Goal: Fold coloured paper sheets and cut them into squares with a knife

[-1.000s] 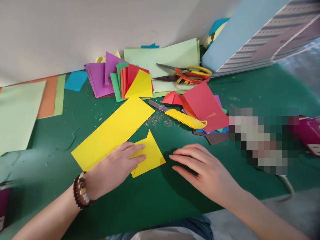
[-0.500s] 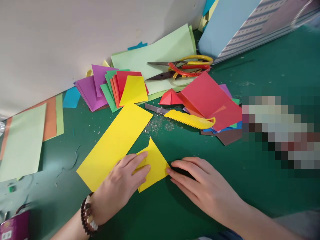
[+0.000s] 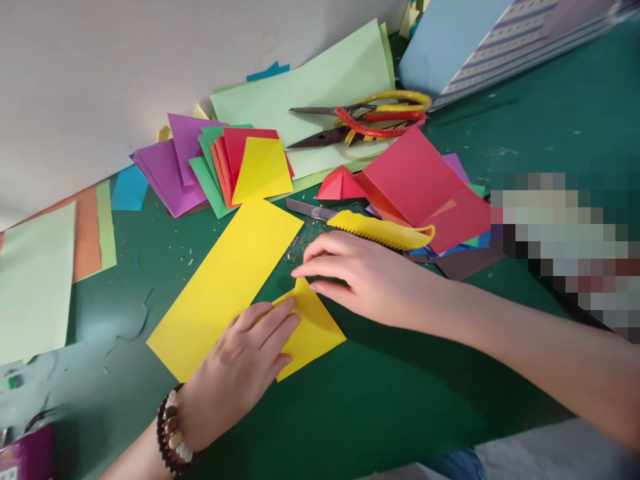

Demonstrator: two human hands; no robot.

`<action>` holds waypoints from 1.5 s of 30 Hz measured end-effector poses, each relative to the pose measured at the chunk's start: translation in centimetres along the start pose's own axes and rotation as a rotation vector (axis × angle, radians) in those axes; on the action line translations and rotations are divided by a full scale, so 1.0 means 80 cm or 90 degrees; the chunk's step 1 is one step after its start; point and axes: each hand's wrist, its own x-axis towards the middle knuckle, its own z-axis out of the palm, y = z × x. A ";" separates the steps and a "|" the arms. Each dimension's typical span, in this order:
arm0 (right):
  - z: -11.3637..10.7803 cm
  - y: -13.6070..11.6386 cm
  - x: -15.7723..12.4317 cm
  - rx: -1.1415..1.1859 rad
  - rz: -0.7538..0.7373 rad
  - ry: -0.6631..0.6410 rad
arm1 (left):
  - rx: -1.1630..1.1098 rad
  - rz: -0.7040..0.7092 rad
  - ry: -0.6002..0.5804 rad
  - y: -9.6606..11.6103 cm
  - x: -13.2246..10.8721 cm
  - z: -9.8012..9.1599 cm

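A small folded yellow paper [image 3: 315,333] lies on the green table, one corner pointing away from me. My left hand [image 3: 245,360] rests flat on its left part, fingers stretched out, hiding that side of the fold. At the far corner is my right hand [image 3: 350,273], its thumb and forefinger bent around the tip. A long yellow paper strip [image 3: 220,287] lies partly under my left hand. Just beyond my right hand is a yellow-handled cutter knife [image 3: 380,230] with its blade out, partly behind the fingers.
Coloured paper pieces [image 3: 175,173] fan out at the back. Red-handled pliers and scissors [image 3: 360,120] lie on pale green sheets [image 3: 340,67]. Red papers [image 3: 415,180] and a small folded red piece [image 3: 340,185] sit right of centre. More sheets [image 3: 40,280] lie at left, a blue box [image 3: 450,47] behind.
My right hand has moved from the folded paper's right corner up to its far corner. My left hand stays on the paper, and the view has shifted slightly.
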 end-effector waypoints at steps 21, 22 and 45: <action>-0.002 0.020 0.043 0.041 0.006 -0.198 | -0.036 0.009 0.009 -0.001 0.004 -0.004; -0.002 0.021 0.043 0.044 0.004 -0.197 | -0.034 0.010 0.009 -0.001 0.005 -0.004; 0.002 0.014 0.034 0.043 0.041 -0.083 | -0.023 0.012 -0.002 -0.005 -0.002 0.005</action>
